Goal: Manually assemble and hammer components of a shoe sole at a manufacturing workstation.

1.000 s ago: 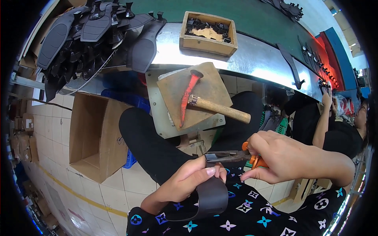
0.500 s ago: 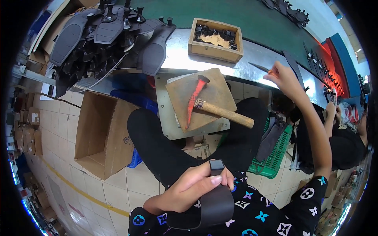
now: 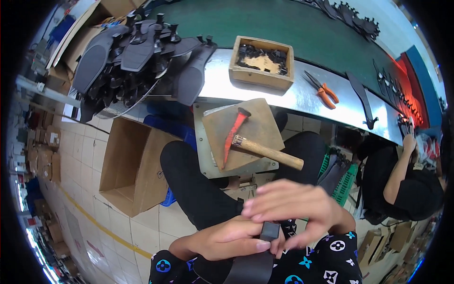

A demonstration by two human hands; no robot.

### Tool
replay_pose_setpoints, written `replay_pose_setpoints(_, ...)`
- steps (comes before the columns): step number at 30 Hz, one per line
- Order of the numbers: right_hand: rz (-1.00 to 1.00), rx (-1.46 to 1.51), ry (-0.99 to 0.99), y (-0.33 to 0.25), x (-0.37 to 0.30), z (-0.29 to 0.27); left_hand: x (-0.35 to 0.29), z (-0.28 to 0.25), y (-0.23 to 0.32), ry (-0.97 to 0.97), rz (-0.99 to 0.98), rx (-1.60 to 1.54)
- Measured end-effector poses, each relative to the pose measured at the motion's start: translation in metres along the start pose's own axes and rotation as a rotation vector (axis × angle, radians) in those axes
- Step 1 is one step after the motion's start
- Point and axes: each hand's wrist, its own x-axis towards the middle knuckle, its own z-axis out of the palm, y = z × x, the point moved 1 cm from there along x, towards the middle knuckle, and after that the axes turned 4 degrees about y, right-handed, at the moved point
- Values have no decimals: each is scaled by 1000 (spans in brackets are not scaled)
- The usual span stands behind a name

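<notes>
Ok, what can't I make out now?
All in head view:
Curved dark-grey heeled sole: lower end, cut off by lower edge.
Bare left hand: palm, hidden behind its own back.
Bare right hand: fingers blurred.
Small black pieces in pale wooden box: too small to count.

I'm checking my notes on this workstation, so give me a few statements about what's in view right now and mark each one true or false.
1. The orange-handled needle-nose pliers lie on the metal bench edge. True.
2. The right hand holds the hammer. False: the hammer lies on the tan square board; the right hand is spread near the left hand.
3. The left hand holds a dark heeled sole. True.
4. The open wooden box contains small black pieces. True.
5. The cardboard box is shut. False: it is open.
</notes>
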Motion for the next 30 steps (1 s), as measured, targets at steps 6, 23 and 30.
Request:
replay_pose_setpoints(6, 29, -22, 161, -18, -11, 14, 1, 1, -6, 0, 45, 153)
replay_pose_setpoints(23, 128, -747, 733, -1, -52, -30, 1, -43, 14, 116, -260, 222)
replay_pose_setpoints(30, 477, -1562, 1357, 77, -171, -217, 21, -99, 83, 922, 306, 692)
